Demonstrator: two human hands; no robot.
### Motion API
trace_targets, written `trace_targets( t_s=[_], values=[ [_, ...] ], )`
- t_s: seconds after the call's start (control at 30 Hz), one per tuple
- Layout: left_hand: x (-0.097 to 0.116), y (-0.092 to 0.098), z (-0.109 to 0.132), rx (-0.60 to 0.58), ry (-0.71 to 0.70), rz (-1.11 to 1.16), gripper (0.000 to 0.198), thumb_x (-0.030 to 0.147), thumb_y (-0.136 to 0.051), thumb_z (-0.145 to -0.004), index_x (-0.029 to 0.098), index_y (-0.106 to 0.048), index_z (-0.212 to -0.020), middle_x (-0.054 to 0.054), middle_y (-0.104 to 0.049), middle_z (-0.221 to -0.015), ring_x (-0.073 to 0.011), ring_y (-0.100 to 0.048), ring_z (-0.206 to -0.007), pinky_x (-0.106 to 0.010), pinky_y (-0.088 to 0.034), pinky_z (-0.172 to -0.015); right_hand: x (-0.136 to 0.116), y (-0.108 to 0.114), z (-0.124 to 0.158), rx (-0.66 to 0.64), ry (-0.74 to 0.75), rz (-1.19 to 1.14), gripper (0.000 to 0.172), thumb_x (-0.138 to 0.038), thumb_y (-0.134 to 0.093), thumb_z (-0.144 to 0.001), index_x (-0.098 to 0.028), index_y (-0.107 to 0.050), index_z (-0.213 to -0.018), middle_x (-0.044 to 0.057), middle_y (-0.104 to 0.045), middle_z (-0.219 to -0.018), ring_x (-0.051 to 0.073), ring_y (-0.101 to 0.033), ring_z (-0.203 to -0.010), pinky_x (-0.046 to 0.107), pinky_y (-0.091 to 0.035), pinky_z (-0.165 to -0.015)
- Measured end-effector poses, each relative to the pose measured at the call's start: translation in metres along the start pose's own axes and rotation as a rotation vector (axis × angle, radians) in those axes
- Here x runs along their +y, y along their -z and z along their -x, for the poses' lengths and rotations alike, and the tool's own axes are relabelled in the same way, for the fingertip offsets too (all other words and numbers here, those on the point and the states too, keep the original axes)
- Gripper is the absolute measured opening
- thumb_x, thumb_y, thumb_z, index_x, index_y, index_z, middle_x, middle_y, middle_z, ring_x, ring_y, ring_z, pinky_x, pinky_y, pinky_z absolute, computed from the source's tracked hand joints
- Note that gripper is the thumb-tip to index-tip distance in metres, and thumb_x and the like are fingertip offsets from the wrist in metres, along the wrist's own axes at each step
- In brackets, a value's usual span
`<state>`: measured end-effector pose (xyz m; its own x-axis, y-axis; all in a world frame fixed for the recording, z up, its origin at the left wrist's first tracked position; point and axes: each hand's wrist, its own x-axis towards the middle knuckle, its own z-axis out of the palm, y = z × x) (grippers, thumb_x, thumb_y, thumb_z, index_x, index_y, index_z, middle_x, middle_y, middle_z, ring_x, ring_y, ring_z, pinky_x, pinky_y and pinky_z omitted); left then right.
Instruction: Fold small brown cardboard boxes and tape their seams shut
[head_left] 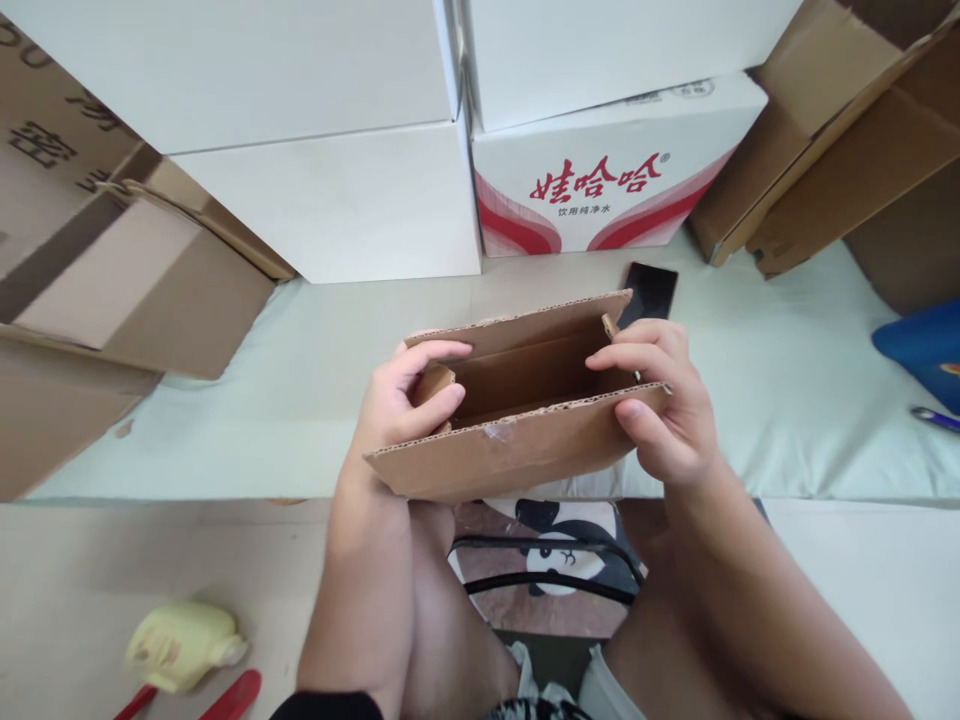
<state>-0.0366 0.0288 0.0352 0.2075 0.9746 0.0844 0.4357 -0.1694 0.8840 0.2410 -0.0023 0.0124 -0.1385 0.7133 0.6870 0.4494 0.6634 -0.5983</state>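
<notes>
A small brown corrugated cardboard box [517, 450] is held open-side up over the front edge of a pale green surface [787, 400]. My left hand [397, 400] grips its left end, fingers curled over the inner flap. My right hand [660, 400] grips the right end, thumb on the near wall and fingers over the rim. The box's inside looks empty.
White cartons [337, 190] and a carton with red print [600, 180] stand behind. Brown cardboard boxes sit at left [127, 290] and right [840, 130]. A black phone [649, 292] lies beyond the box. A blue object [926, 350], a yellow bottle [180, 645] and a panda-print bag [555, 560] are nearby.
</notes>
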Motion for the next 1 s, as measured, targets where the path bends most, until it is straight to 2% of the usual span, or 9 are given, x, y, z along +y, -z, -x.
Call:
trace_targets(
  t_s=[0.1, 0.2, 0.3, 0.4, 0.47, 0.6, 0.73, 0.87, 1.0],
  values=[
    [-0.0009, -0.0008, 0.0011, 0.005, 0.006, 0.019, 0.036, 0.036, -0.074, -0.073, 0.023, -0.077, -0.107, -0.002, -0.062, -0.079, -0.0152, -0.055, -0.065, -0.031, -0.049, -0.065, 0.0020, -0.0002, 0.0009, 0.010, -0.023, -0.043, 0.029, -0.044, -0.053, -0.095, -0.030, -0.066, -0.117, 0.006, -0.061, -0.099, 0.027, -0.056, -0.100, 0.048, -0.046, -0.089],
    [-0.0003, -0.0030, 0.0013, 0.051, 0.000, 0.045, 0.034, 0.040, -0.075, -0.073, 0.024, -0.078, -0.102, -0.002, -0.062, -0.077, -0.0194, -0.059, -0.072, -0.035, -0.051, -0.069, 0.0047, -0.0005, 0.0025, 0.025, -0.069, -0.084, 0.033, -0.047, -0.053, -0.095, -0.030, -0.064, -0.121, 0.008, -0.060, -0.106, 0.028, -0.058, -0.103, 0.048, -0.049, -0.089],
    [0.0014, -0.0054, 0.0020, 0.084, -0.006, 0.067, 0.031, 0.042, -0.074, -0.073, 0.025, -0.078, -0.099, -0.005, -0.067, -0.088, -0.0236, -0.063, -0.081, -0.040, -0.054, -0.079, 0.0055, 0.0004, 0.0050, 0.029, -0.125, -0.050, 0.039, -0.054, -0.048, -0.096, -0.029, -0.063, -0.122, 0.011, -0.058, -0.112, 0.032, -0.058, -0.111, 0.054, -0.049, -0.095],
    [0.0013, -0.0067, 0.0040, 0.167, -0.125, 0.086, 0.026, 0.044, -0.074, -0.074, 0.025, -0.079, -0.090, -0.007, -0.072, -0.099, -0.0289, -0.066, -0.099, -0.046, -0.053, -0.094, 0.0039, 0.0023, 0.0078, 0.007, -0.185, 0.003, 0.053, -0.067, -0.040, -0.095, -0.028, -0.061, -0.123, 0.014, -0.056, -0.117, 0.036, -0.057, -0.118, 0.058, -0.048, -0.100],
    [-0.0004, -0.0067, 0.0057, 0.215, -0.241, 0.091, 0.023, 0.046, -0.072, -0.076, 0.026, -0.080, -0.086, -0.007, -0.073, -0.100, -0.0294, -0.065, -0.103, -0.048, -0.053, -0.098, 0.0030, 0.0028, 0.0091, -0.005, -0.193, 0.006, 0.059, -0.073, -0.037, -0.092, -0.027, -0.062, -0.121, 0.015, -0.056, -0.118, 0.037, -0.057, -0.120, 0.059, -0.048, -0.101],
    [-0.0049, -0.0063, 0.0077, 0.248, -0.354, 0.097, 0.023, 0.048, -0.072, -0.081, 0.029, -0.082, -0.086, -0.006, -0.074, -0.101, -0.0268, -0.066, -0.098, -0.047, -0.054, -0.094, 0.0055, -0.0004, 0.0092, 0.033, -0.130, -0.105, 0.049, -0.066, -0.044, -0.092, -0.029, -0.066, -0.114, 0.013, -0.059, -0.113, 0.038, -0.057, -0.123, 0.062, -0.044, -0.108],
    [-0.0062, -0.0068, 0.0077, 0.244, -0.345, 0.103, 0.025, 0.050, -0.072, -0.082, 0.029, -0.083, -0.090, -0.006, -0.074, -0.102, -0.0258, -0.066, -0.098, -0.045, -0.055, -0.092, 0.0095, -0.0039, 0.0081, 0.040, -0.083, -0.183, 0.039, -0.055, -0.047, -0.094, -0.029, -0.068, -0.114, 0.010, -0.060, -0.111, 0.035, -0.057, -0.123, 0.060, -0.041, -0.112],
    [-0.0041, -0.0069, 0.0076, 0.269, -0.306, 0.066, 0.031, 0.057, -0.071, -0.079, 0.028, -0.082, -0.084, -0.006, -0.074, -0.097, -0.0268, -0.066, -0.097, -0.047, -0.055, -0.092, 0.0094, -0.0036, 0.0085, 0.038, -0.096, -0.175, 0.039, -0.055, -0.047, -0.094, -0.029, -0.068, -0.113, 0.010, -0.060, -0.112, 0.036, -0.057, -0.125, 0.060, -0.041, -0.112],
    [-0.0021, -0.0076, 0.0076, 0.285, -0.276, 0.079, 0.025, 0.050, -0.073, -0.078, 0.028, -0.082, -0.083, -0.006, -0.075, -0.097, -0.0266, -0.067, -0.096, -0.046, -0.056, -0.091, 0.0094, -0.0035, 0.0091, 0.039, -0.103, -0.191, 0.039, -0.055, -0.047, -0.094, -0.029, -0.069, -0.114, 0.010, -0.060, -0.113, 0.036, -0.057, -0.125, 0.061, -0.043, -0.111]
  ],
)
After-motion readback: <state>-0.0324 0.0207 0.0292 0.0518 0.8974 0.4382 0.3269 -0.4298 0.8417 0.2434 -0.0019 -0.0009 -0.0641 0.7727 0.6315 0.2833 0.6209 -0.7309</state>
